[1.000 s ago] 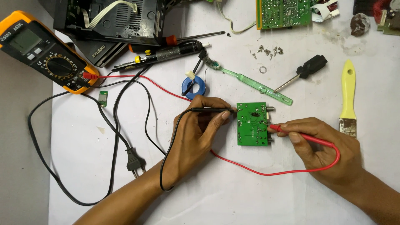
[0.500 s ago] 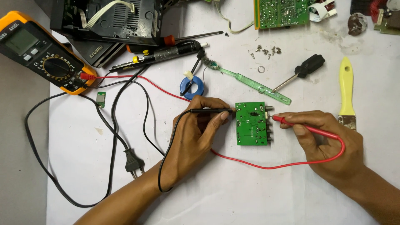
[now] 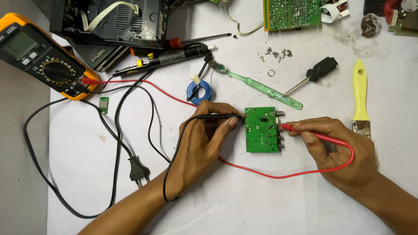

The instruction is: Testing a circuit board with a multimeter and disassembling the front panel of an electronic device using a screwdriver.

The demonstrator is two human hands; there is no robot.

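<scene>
Left hand (image 3: 201, 143) pinches the black probe (image 3: 220, 116) — tip on the green circuit board (image 3: 261, 129). Right hand (image 3: 337, 150) grips the red probe (image 3: 305, 132) — touching the board's right edge.

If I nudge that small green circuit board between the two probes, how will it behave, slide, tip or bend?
The small green circuit board lies flat on the white table, so it would probably slide, not tip or roll. It looks thin and rigid, so likely light and stiff. The connectors on its right edge might snag the red probe beside them.
</scene>
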